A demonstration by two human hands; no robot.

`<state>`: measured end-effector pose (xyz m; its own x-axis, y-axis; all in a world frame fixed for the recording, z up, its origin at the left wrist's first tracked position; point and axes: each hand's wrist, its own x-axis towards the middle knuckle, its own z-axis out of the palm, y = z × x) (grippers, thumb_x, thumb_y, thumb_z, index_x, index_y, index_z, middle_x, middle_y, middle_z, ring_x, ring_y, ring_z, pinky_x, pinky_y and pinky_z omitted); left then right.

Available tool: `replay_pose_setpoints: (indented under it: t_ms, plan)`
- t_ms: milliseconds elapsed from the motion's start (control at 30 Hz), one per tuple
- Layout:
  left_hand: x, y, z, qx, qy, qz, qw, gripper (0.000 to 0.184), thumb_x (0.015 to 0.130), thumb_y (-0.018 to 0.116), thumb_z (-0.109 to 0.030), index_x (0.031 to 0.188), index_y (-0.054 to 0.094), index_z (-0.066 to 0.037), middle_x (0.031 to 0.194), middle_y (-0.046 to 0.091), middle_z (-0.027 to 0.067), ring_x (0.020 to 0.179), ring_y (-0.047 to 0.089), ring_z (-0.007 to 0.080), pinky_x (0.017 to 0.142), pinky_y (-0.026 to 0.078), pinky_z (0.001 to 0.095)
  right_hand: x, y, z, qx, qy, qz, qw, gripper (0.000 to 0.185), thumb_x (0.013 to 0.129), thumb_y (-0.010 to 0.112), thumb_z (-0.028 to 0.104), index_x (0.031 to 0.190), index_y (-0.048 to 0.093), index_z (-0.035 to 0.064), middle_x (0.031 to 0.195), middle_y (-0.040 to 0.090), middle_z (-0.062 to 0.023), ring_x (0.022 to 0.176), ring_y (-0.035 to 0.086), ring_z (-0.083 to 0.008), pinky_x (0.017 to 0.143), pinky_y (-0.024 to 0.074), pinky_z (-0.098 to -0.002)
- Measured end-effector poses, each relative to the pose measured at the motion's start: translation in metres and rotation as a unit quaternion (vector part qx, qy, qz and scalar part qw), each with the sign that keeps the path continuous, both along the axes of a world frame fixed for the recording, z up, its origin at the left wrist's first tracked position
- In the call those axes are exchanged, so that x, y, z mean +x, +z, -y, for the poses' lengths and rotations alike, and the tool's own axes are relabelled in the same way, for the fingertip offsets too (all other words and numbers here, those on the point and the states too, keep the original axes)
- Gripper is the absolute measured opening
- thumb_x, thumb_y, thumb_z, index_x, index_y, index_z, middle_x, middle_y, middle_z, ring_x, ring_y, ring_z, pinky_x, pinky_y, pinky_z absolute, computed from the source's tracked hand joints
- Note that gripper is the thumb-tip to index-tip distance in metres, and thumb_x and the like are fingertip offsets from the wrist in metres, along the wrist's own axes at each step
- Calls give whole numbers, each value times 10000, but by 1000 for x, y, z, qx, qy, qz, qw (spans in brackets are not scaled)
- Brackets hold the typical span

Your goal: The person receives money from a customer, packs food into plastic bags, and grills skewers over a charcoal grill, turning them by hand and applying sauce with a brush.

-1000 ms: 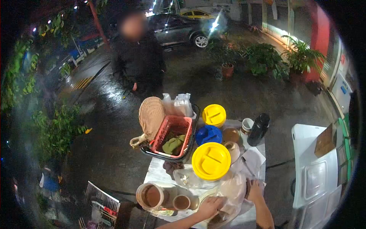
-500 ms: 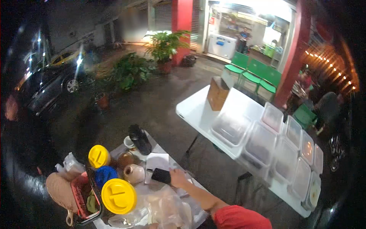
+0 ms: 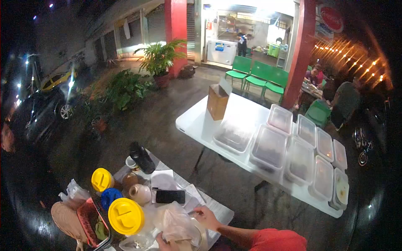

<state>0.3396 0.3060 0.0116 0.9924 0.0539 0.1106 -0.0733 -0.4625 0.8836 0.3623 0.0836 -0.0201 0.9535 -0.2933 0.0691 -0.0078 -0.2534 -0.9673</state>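
Right hand (image 3: 206, 217): fingers bent, forearm (image 3: 238, 235) extending rightward. Left hand (image 3: 164, 243): left of and below the right, partly visible.

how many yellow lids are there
2. The smaller yellow lid is just beyond the blue lid; the larger yellow lid is on the near side of it, left of the clear plastic bag. No others show, though the bag could hide something.

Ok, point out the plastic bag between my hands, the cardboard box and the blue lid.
Plastic bag (image 3: 173, 221): head view, bunched middle.
Cardboard box (image 3: 216, 106): head view, brown side.
Blue lid (image 3: 111, 198): head view, its top.
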Motion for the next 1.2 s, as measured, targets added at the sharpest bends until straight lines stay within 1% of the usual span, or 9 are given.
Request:
replay_pose_setpoints:
  t_ms: [233, 467, 667, 800, 900, 1000, 1067, 1133, 1200]
  plan:
    - [20, -53, 5, -165, -15, 117, 979, 530, 672, 527, 21, 1168, 347, 68, 1035, 455, 202, 958, 513, 293, 824, 420, 356, -58, 68, -7, -147, 21, 0, 989, 298, 789, 592, 95, 1074, 522, 45, 944, 519, -118, 741, 561, -206, 677, 465, -301]
    - [-8, -49, -8, 155, -29, 0, 987, 655, 634, 539, 47, 1232, 271, 38, 1202, 343, 252, 1034, 471, 369, 871, 418, 416, -103, 47, -18, -232, 61, -141, 961, 307, 787, 578, 88, 1086, 518, 51, 977, 507, -133, 742, 554, -246, 693, 455, -348]
    - [-24, -18, -8, 151, 20, -20, 988, 814, 600, 632, -14, 1300, 218, 25, 1269, 258, 274, 1166, 329, 422, 948, 350, 438, -89, 68, -23, -151, 79, 9, 985, 381, 791, 583, 54, 1153, 464, 46, 925, 524, -89, 784, 545, -203, 714, 458, -324]
    - [-54, -2, -29, 94, 24, 46, 994, 765, 641, 610, -6, 1298, 220, 44, 1249, 270, 293, 1163, 297, 442, 982, 285, 456, 20, 266, 62, -53, -61, 136, 987, 898, 810, 543, 28, 1398, -116, 190, 765, 565, -72, 663, 574, -186, 618, 494, -305]
    - [-68, -3, -44, 30, 32, 53, 998, 696, 688, 559, 38, 1295, 221, 79, 1248, 297, 277, 1159, 291, 425, 985, 253, 453, 132, 401, 171, -113, -168, 331, 921, 442, 745, 589, 61, 1166, 459, 36, 624, 568, -82, 593, 579, -195, 491, 465, -299]
    - [-75, -32, -60, -155, 54, -10, 986, 670, 748, 560, 19, 1315, 205, 54, 1238, 327, 201, 1042, 420, 303, 887, 366, 372, 211, 477, 276, -154, -148, 79, 974, 180, 743, 444, 59, 896, 495, -22, 566, 518, -77, 373, 410, -117, 297, 307, -276]
    - [-84, 15, -60, -145, 67, -42, 986, 645, 781, 537, 37, 1333, 208, -5, 1201, 355, 145, 916, 481, 176, 753, 434, 264, 228, 472, 308, -381, -123, 104, 910, 71, 759, 469, 80, 754, 512, 24, 641, 541, -56, 447, 442, -136, 351, 322, -293]
    - [-86, 9, -65, -191, 65, -33, 979, 636, 771, 530, 60, 1325, 228, -19, 1169, 389, 135, 899, 493, 163, 719, 442, 247, 300, 457, 448, -713, 30, 306, 630, 40, 776, 520, 97, 787, 526, 58, 770, 566, -38, 612, 522, -169, 505, 437, -313]
    - [-91, 3, -76, -227, 117, -37, 966, 631, 749, 534, 86, 1306, 260, -29, 1092, 451, 113, 849, 521, 154, 677, 451, 230, 261, 477, 290, -280, -46, 305, 909, 188, 787, 511, 72, 974, 498, 46, 791, 563, -39, 577, 495, -112, 479, 419, -253]
